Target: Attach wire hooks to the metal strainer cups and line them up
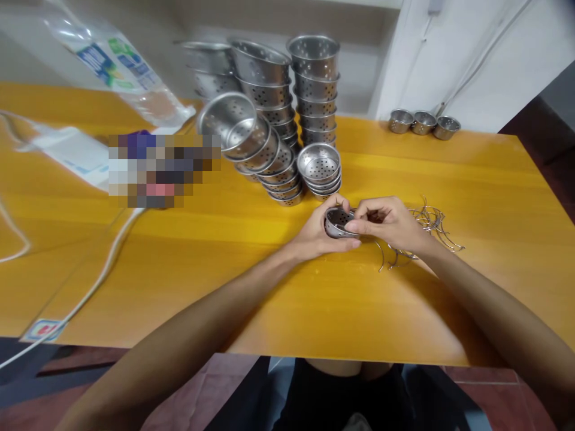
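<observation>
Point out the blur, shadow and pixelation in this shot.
Head view: the plastic bottle is blurred and looks stretched; head view: a pixelated patch hides part of the table; head view: shadow darkens the table beside the right forearm; head view: the cup in the left hand looks clearer than the bottle.

a plastic bottle (135, 78) and white cable (109, 264) rest on the table (498, 197).

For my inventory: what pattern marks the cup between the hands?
Small holes dot the cup, seen in the head view.
</observation>
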